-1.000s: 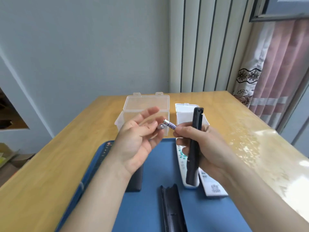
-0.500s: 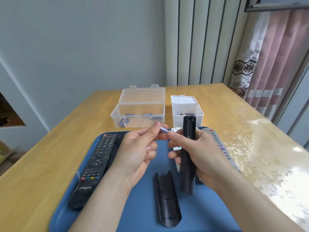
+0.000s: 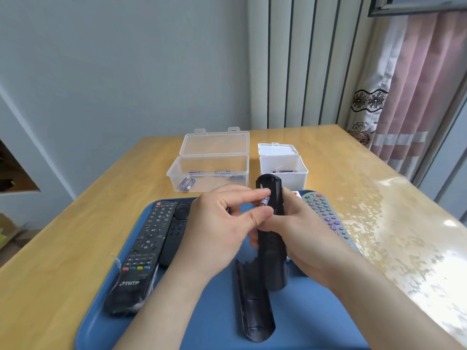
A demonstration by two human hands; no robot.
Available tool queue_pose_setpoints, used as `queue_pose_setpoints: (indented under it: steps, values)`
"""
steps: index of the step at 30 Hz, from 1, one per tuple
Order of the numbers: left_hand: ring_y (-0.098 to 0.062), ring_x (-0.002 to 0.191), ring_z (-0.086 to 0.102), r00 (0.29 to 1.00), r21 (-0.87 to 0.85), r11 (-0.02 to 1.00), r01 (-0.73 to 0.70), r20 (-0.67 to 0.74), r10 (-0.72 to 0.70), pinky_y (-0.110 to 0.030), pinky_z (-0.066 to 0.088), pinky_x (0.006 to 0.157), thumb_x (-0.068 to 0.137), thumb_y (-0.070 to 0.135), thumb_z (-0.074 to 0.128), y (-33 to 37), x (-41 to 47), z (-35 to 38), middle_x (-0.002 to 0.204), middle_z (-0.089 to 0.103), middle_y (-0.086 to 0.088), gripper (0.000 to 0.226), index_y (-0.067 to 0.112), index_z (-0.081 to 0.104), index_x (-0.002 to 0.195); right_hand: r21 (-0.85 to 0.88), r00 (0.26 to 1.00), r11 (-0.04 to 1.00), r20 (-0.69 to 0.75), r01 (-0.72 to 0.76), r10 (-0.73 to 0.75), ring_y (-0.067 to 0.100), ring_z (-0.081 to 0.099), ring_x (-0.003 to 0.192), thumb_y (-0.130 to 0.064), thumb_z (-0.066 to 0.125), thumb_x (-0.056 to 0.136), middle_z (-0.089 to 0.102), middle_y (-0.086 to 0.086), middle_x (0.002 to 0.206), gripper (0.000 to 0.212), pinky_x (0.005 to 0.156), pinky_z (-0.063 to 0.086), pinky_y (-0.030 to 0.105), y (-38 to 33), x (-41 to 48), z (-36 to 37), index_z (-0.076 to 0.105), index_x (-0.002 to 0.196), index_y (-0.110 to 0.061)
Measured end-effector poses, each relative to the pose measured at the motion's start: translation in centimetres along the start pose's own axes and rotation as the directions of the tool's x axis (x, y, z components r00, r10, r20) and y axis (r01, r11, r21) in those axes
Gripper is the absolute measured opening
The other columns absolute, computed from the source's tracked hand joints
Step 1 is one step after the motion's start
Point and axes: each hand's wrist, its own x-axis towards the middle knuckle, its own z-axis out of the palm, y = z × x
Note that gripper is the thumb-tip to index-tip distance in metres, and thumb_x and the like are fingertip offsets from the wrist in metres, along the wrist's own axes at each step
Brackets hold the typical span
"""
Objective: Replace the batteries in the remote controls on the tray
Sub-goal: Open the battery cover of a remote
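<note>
Left hand point(image 3: 217, 223) raised, pinching battery point(image 3: 264, 201) beside remote point(image 3: 274, 261)

A plain, pale grey-blue wall point(image 3: 113, 72) fills the back of the room. To its right stands a panel of cream vertical slats point(image 3: 310, 61) with dark gaps between them. At the far right a pink curtain point(image 3: 424, 97) with a white, flower-patterned border point(image 3: 366, 104) hangs below a dark window frame point(image 3: 417, 7). The yellowish wooden surface point(image 3: 75, 248) is glossy, and a bright glare point(image 3: 417, 261) lies on its right side. A dark recess point(image 3: 12, 173) opens at the left edge.
</note>
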Motion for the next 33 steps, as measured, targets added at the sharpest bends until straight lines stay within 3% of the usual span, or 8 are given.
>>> queue_pose_setpoints:
  steps: [2, 11, 17, 20, 25, 27, 29, 33]
  values:
    - [-0.004, 0.048, 0.042, 1.000, -0.003, 1.000, 0.002, 0.002, -0.002, -0.013, 0.038, 0.056, 0.075, 0.012, 0.080, -0.1, 0.1, -0.1, 0.091, 0.071, 0.019, 0.026, 0.031, 0.076, 0.091, -0.012, 1.000, 1.000, 0.027, 0.007, -0.006, 0.022, 0.060, 0.064, 0.008, 0.050, 0.088, 0.060, 0.008, 0.071, 0.030, 0.064, 0.050, 0.034, -0.1, 0.0, 0.0, 0.055, 0.110, -0.013]
    - [-0.004, 0.048, 0.039, 1.000, 0.047, 0.999, 0.019, 0.002, -0.019, -0.012, 0.038, 0.053, 0.070, 0.011, 0.083, 0.2, 0.2, -0.3, 0.092, 0.069, 0.027, 0.032, 0.035, 0.075, 0.090, 0.011, 0.993, 1.000, 0.116, -0.001, 0.000, 0.021, 0.062, 0.067, 0.008, 0.055, 0.079, 0.060, 0.011, 0.076, 0.041, 0.067, 0.054, 0.032, -0.5, -0.3, 0.1, 0.054, 0.114, -0.013]
    - [-0.013, 0.051, 0.032, 0.995, -0.039, 0.998, 0.053, -0.078, -0.056, -0.018, 0.035, 0.047, 0.066, 0.006, 0.084, 0.3, 0.2, 0.2, 0.072, 0.059, 0.013, 0.036, 0.033, 0.075, 0.087, 0.265, 0.977, 0.957, 0.204, -0.114, 0.059, 0.024, 0.058, 0.079, -0.005, 0.048, 0.068, 0.062, 0.009, 0.088, 0.036, 0.065, 0.055, 0.036, -0.8, -0.5, 0.5, 0.061, 0.100, -0.014]
    - [-0.006, 0.046, 0.031, 0.995, -0.050, 0.997, 0.055, -0.085, -0.060, -0.013, 0.034, 0.047, 0.067, 0.008, 0.085, 0.4, 0.2, 0.2, 0.071, 0.057, 0.012, 0.037, 0.037, 0.073, 0.085, 0.299, 0.978, 0.942, 0.185, -0.154, 0.101, 0.023, 0.059, 0.076, -0.012, 0.047, 0.087, 0.063, 0.012, 0.089, 0.020, 0.064, 0.054, 0.036, -0.9, -0.4, 0.7, 0.060, 0.102, -0.011]
    - [0.000, 0.046, 0.049, 0.994, -0.108, 0.992, 0.059, -0.090, -0.069, -0.007, 0.038, 0.057, 0.063, 0.001, 0.085, 0.6, 0.4, -0.1, 0.088, 0.047, -0.003, 0.041, 0.029, 0.073, 0.090, 0.218, 0.990, 0.966, 0.067, -0.139, 0.128, 0.027, 0.055, 0.058, -0.022, 0.043, 0.097, 0.060, 0.021, 0.072, 0.029, 0.054, 0.047, 0.030, -1.0, -0.5, 0.8, 0.057, 0.109, -0.001]
    - [-0.005, 0.049, 0.051, 0.994, -0.207, 0.973, 0.099, -0.030, -0.108, -0.012, 0.042, 0.066, 0.062, -0.003, 0.085, 0.2, 0.4, -0.3, 0.086, 0.046, -0.004, 0.048, 0.028, 0.070, 0.095, 0.148, 0.991, 0.981, 0.069, -0.128, 0.119, 0.027, 0.052, 0.056, -0.023, 0.041, 0.098, 0.058, 0.020, 0.065, 0.027, 0.053, 0.044, 0.029, -1.3, -0.8, 0.9, 0.057, 0.103, -0.002]
    - [-0.015, 0.067, 0.053, 0.990, -0.245, 0.959, 0.141, 0.025, -0.139, -0.024, 0.046, 0.076, 0.057, 0.004, 0.087, -0.3, 0.4, -0.5, 0.086, 0.051, -0.007, 0.057, 0.032, 0.066, 0.102, 0.097, 0.990, 0.989, 0.086, -0.116, 0.107, 0.027, 0.051, 0.055, -0.023, 0.038, 0.099, 0.058, 0.022, 0.064, 0.028, 0.051, 0.044, 0.027, -1.5, -1.1, 1.1, 0.060, 0.097, -0.004]
    - [-0.018, 0.074, 0.054, 0.963, -0.345, 0.899, 0.269, 0.080, -0.257, -0.037, 0.048, 0.074, 0.052, 0.008, 0.081, -0.7, 0.3, -0.5, 0.092, 0.063, -0.002, 0.052, 0.029, 0.072, 0.098, 0.019, 0.990, 0.993, 0.087, -0.115, 0.113, 0.028, 0.052, 0.053, -0.023, 0.036, 0.099, 0.060, 0.024, 0.063, 0.029, 0.053, 0.043, 0.029, -1.5, -1.4, 1.4, 0.060, 0.090, -0.009]
